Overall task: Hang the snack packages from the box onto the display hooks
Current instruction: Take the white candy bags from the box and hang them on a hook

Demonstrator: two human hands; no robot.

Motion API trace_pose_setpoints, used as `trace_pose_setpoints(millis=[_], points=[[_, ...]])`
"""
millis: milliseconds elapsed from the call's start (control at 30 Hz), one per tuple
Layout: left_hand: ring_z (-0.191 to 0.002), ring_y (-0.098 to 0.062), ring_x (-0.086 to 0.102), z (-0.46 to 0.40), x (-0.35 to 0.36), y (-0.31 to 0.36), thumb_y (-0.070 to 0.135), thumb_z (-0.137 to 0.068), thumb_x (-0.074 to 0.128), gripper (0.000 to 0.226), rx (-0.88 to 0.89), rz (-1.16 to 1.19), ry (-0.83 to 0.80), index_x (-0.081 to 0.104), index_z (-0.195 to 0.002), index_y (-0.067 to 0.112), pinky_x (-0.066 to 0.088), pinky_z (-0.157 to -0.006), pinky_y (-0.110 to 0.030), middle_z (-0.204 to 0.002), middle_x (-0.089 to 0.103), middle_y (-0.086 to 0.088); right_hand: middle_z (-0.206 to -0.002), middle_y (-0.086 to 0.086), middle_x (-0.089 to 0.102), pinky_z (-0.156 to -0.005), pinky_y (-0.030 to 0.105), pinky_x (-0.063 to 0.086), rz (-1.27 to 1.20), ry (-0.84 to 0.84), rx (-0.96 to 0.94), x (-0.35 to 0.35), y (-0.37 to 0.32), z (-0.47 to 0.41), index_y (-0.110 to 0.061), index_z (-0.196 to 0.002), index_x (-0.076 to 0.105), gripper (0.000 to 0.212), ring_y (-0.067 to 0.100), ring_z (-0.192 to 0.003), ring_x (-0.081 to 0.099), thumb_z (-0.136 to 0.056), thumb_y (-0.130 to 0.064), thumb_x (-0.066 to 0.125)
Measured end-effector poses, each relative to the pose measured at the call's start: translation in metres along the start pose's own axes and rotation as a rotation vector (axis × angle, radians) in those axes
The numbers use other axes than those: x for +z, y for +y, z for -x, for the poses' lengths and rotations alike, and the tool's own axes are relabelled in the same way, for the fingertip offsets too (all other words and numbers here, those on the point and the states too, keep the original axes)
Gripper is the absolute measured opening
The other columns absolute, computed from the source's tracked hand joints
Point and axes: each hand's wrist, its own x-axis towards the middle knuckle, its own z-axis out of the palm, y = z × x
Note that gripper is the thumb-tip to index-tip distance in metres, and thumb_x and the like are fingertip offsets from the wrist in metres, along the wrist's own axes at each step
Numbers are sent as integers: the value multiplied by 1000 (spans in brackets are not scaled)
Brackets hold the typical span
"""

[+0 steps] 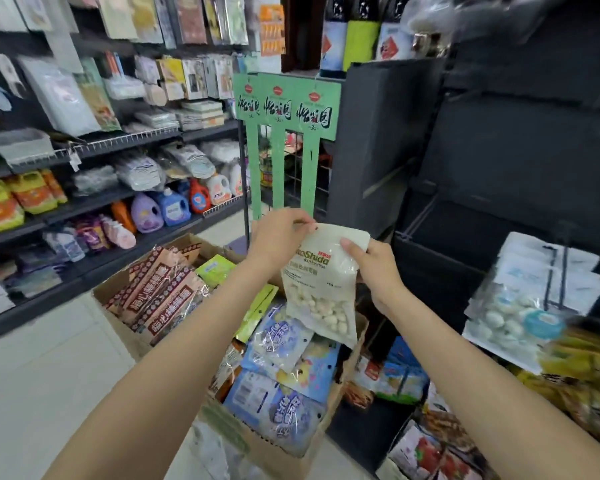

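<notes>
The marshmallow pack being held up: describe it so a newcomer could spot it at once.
Start at the open cardboard box of snacks on the floor, centre frame. Just above it, the left hand and right hand pinch the top corners of the marshmallow pack. Unlike the blue-printed bags below, it is plain white with green lettering and a clear window showing white pieces.

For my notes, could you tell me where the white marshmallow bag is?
Centre of the head view: the white marshmallow bag is held by both hands above the cardboard box.
</notes>
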Motion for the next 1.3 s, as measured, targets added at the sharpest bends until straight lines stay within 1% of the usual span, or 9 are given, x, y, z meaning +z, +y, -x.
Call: trace_pose_setpoints(millis=[133, 267, 433, 533, 667, 733, 800, 1033, 1300], points=[[-93, -13, 55, -23, 11, 46, 24, -94, 52, 17, 122, 41, 37, 69, -92, 29, 43, -90, -38, -90, 62, 12, -91, 4, 72, -76, 39, 55, 11, 84, -99, -43, -23, 6, -22, -88, 68, 11, 20, -85, 68, -93, -20, 58], [-97, -16, 56, -38, 26, 100, 24, -93, 51, 20, 218, 57, 39, 62, -83, 38, 41, -89, -38, -89, 61, 13, -79, -2, 70, -59, 19, 53, -42, 220, -169, -86, -42, 11, -16, -87, 66, 12, 5, -67, 67, -94, -19, 57], [-92, -14, 62, -41, 53, 139, 24, -89, 57, 25, 252, 235, -76, 60, -73, 42, 44, -95, -47, -90, 68, 12, -71, -5, 68, -51, 16, 50, 0, 309, -151, -141, -49, 18, -17, -83, 64, 15, 3, -59, 65, -94, -22, 56], [-90, -10, 63, -35, 77, 153, 25, -88, 61, 15, 278, 280, -195, 65, -77, 34, 49, -89, -40, -88, 68, 12, -82, -7, 65, -53, 13, 48, 66, 358, -146, -170, -38, 26, -19, -90, 64, 8, 7, -71, 63, -92, -15, 57], [-93, -6, 60, -20, 113, 166, 23, -89, 61, 13, 291, 288, -333, 67, -79, 29, 46, -93, -37, -87, 66, 15, -95, -26, 55, -68, 1, 41, 234, 407, -193, -198, -10, 41, -21, -102, 66, 17, -19, -83, 53, -87, -15, 65], [-93, -6, 60, -14, 132, 170, 22, -89, 61, 12, 294, 294, -381, 67, -79, 27, 45, -94, -38, -85, 65, 16, -90, -19, 63, -79, 16, 46, 297, 436, -149, -211, 5, 46, -21, -92, 70, 9, -6, -85, 57, -84, -20, 69], [-92, -8, 61, -7, 150, 172, 22, -88, 62, 13, 298, 300, -411, 68, -78, 26, 45, -93, -40, -82, 66, 16, -81, -8, 67, -77, 28, 46, 361, 433, -96, -223, 17, 51, -18, -81, 72, 2, 9, -80, 60, -82, -19, 70], [-94, -12, 61, 12, 209, 178, 27, -87, 62, 11, 298, 231, -550, 68, -78, 31, 43, -93, -45, -86, 67, 15, -76, -10, 63, -57, 9, 38, 549, 438, 4, -256, 61, 76, -16, -83, 72, 7, 4, -67, 55, -86, -19, 67], [-102, -18, 58, 13, 255, 214, 30, -87, 63, 8, 198, 190, -563, 69, -82, 28, 39, -95, -44, -98, 68, 9, -81, -5, 64, -58, 16, 40, 490, 537, 104, -298, 79, 70, -10, -91, 73, 15, 11, -73, 56, -89, -21, 63]])
